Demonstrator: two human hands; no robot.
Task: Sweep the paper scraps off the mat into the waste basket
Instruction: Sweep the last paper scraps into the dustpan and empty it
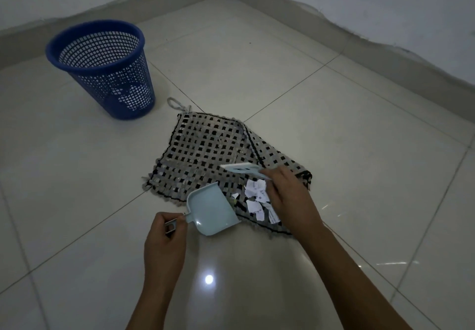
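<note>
While the tiled floor [295,54] fills almost the whole view, a pale wall with a skirting strip runs along its far side. On the floor, near the middle, lies the woven mat [205,150], checked in black and grey, with one corner folded over on the right and a small loop at its far corner. To the left and farther away, well apart from the mat, stands the blue waste basket [102,70], upright, with mesh walls; some white pieces show through the mesh near its bottom.

Both forearms come in from the lower edge. The left hand [164,229] has its grip curled around the handle of the light blue dustpan [210,209], whose open edge rests on the near edge of the mat and faces the scraps. The right hand [285,191] has its grip closed on the small hand brush [241,169]; the light blue back of the brush points left above the mat.

Between the dustpan and the right hand, the white paper scraps [257,196] lie in a loose pile on the near part of the mat, just beside the mouth of the dustpan.
</note>
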